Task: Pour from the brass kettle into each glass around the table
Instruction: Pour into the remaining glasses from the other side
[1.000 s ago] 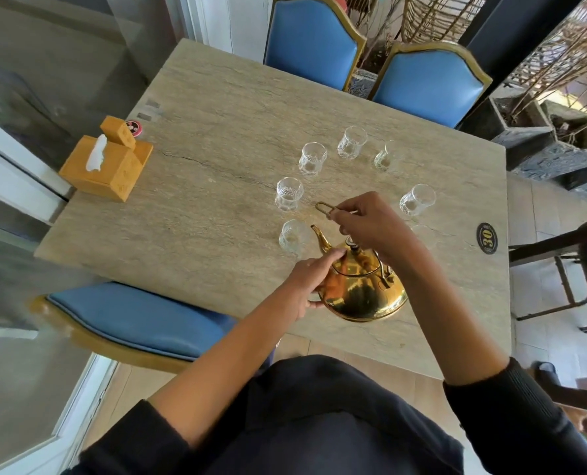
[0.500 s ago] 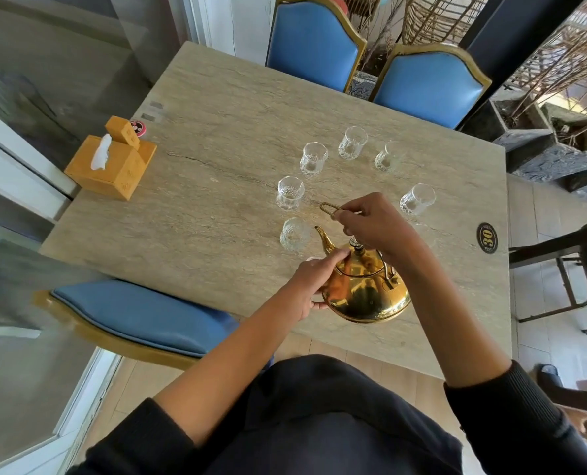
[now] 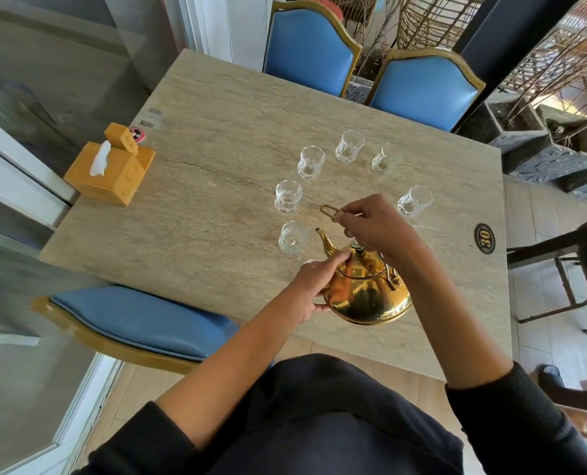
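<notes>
Head view, right hand (image 3: 374,228) gripping kettle (image 3: 367,289) handle

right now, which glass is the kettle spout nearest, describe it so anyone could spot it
On the stone table, find the brass kettle near the front edge. Just left of its spout stands one glass, the nearest of the left-hand glasses to the person.

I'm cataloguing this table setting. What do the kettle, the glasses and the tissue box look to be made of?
The kettle: polished yellow metal, probably brass, since its body mirrors the surroundings. The glasses, such as the one nearest the spout: clear glass with a faceted, cut pattern, though pressed plastic cannot be ruled out. The tissue box: matte orange-tan, apparently wood or bamboo; grain is not discernible.
</notes>
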Motion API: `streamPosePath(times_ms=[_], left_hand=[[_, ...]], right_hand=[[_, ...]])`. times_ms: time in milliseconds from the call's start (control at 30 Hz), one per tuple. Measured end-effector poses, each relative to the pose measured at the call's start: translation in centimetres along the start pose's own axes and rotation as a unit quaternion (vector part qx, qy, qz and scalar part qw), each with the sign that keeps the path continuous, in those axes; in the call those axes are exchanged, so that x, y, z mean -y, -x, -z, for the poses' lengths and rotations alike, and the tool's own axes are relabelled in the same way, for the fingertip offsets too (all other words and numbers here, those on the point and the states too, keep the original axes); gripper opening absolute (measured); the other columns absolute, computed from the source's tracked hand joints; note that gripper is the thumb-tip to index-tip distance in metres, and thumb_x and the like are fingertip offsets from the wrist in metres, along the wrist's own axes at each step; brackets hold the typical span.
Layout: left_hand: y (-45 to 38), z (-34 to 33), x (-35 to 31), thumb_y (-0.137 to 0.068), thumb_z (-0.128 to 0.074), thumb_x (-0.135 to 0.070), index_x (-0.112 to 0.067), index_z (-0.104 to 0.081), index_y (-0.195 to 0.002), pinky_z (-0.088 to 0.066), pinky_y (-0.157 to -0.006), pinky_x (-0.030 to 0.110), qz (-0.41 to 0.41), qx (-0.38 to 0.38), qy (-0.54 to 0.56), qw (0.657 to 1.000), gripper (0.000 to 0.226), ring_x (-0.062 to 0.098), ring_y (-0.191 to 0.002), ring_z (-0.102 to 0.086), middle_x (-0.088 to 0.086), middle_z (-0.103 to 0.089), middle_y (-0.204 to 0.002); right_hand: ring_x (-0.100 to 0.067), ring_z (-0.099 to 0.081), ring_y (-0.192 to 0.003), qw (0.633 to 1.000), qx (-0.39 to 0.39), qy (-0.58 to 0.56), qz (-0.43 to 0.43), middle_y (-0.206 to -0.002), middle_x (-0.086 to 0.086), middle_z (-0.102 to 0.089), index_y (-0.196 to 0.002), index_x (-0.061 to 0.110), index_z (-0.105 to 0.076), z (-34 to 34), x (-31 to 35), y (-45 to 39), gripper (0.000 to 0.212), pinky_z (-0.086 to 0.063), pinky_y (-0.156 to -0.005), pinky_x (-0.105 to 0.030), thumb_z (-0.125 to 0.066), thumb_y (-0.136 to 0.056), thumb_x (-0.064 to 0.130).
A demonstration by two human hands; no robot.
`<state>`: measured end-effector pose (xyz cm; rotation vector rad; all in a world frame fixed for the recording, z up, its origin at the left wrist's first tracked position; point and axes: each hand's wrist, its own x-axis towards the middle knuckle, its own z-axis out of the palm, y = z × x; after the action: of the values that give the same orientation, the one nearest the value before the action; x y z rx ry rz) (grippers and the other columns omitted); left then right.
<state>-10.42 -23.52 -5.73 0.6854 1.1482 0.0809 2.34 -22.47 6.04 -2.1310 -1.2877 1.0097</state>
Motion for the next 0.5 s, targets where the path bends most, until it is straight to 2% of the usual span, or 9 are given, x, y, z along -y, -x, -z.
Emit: streamPosePath(times_ms=[133, 333, 500], left_hand=[[-0.01, 0.00, -0.15, -0.087, -0.074, -0.071, -0.018, -0.063, -0.135, -0.053, -0.096, 0.047, 0.000, 0.000, 0.001, 1.000, 0.073, 0.029, -0.120, -0.064, 0.010, -0.070, -0.125], [-0.01, -0.04, -0.37, -0.086, -0.074, -0.071, -0.018, -0.063, -0.135, -0.054, -0.101, 0.051, -0.002, -0.005, 0.003, 1.000, 0.072, 0.029, -0.123, -0.063, 0.009, -0.069, -0.123], [0.15, -0.24, -0.47, -0.088, -0.072, -0.071, -0.018, -0.066, -0.132, -0.054, -0.084, 0.043, -0.006, -0.003, 0.005, 1.000, 0.070, 0.028, -0.120, -0.065, 0.011, -0.072, -0.124]], right_hand=[[-0.001, -0.040, -0.032, 1.000, 0.000, 0.010, 0.004, -0.069, -0.005, -0.064, -0.109, 0.001, -0.075, 0.11, 0.17, 0.07, 0.027, -0.032, -0.033, -0.013, -0.059, -0.099, 0.019], [-0.009, -0.043, -0.042, 1.000, 0.000, 0.021, 0.005, -0.065, -0.003, -0.063, -0.104, 0.001, -0.077, 0.24, 0.40, -0.03, 0.026, -0.032, -0.034, -0.014, -0.059, -0.097, 0.019], [-0.006, -0.041, -0.039, 1.000, 0.000, 0.010, -0.005, -0.063, -0.002, -0.061, -0.104, 0.001, -0.076, 0.31, 0.51, -0.12, 0.025, -0.033, -0.035, -0.015, -0.060, -0.097, 0.019]])
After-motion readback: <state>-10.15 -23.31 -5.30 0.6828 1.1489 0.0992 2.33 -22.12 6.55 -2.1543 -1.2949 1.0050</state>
